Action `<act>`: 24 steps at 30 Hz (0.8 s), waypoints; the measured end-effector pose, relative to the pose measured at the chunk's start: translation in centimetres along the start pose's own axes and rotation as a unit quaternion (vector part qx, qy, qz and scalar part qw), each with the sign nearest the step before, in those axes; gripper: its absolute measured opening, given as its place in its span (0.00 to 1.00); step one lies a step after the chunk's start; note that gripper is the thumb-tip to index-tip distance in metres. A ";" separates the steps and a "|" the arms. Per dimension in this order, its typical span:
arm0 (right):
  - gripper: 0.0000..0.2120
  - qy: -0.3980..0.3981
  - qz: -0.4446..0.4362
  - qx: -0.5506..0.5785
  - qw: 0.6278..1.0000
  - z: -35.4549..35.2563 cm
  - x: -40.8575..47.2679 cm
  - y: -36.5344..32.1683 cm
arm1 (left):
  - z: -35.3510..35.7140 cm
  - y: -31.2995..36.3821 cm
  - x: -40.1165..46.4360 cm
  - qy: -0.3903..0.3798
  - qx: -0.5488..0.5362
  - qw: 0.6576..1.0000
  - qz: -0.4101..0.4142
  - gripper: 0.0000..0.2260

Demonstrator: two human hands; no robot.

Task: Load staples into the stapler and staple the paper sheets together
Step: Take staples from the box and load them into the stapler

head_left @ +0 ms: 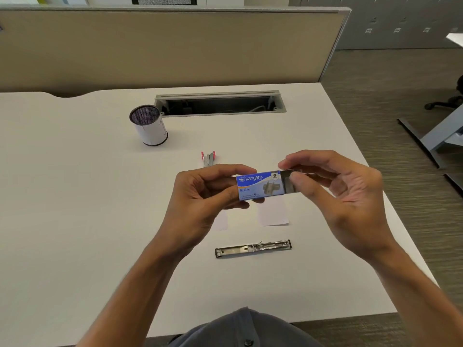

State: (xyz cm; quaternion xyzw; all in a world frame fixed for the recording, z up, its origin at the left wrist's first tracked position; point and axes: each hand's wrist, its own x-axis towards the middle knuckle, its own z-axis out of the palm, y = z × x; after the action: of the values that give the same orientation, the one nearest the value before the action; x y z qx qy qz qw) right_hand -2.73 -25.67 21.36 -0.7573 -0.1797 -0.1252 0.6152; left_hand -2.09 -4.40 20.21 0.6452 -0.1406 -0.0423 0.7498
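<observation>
A blue Kangaro staple box [259,185] is held above the desk between both hands. My left hand [200,196] grips its left end. My right hand [338,191] pinches the grey inner tray [290,184], which sticks out of the box's right end. The stapler [253,248] lies opened flat on the desk nearer to me, its metal channel facing up. White paper sheets [273,212] lie on the desk under the box, partly hidden by my hands. A red and metal staple remover [208,157] lies just beyond my left hand.
A mesh pen cup [149,125] stands at the back left of the white desk [75,196]. An open cable tray [220,103] is set into the desk's far side, below a beige partition. The desk's right edge drops to carpeted floor.
</observation>
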 end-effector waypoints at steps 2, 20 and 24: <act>0.09 0.008 -0.016 -0.027 0.999 -0.2 0.0 0.1 | 0.0 0.0 0.0 0.004 0.000 1.000 0.000 0.08; 0.05 0.062 -0.038 -0.322 0.944 0.1 -0.8 -0.8 | 1.9 -0.9 -0.8 0.070 0.026 0.997 0.033 0.07; 0.03 0.057 -0.002 -0.313 0.948 0.2 -0.9 -0.9 | 2.1 -1.2 -1.0 0.070 0.040 0.996 0.035 0.08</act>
State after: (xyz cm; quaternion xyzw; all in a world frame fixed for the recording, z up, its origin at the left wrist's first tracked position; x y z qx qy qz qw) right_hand -3.97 -25.42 21.73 -0.9032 -0.0978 -0.2191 0.3560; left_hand -3.44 -6.32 19.10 0.6711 -0.1118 0.0345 0.7321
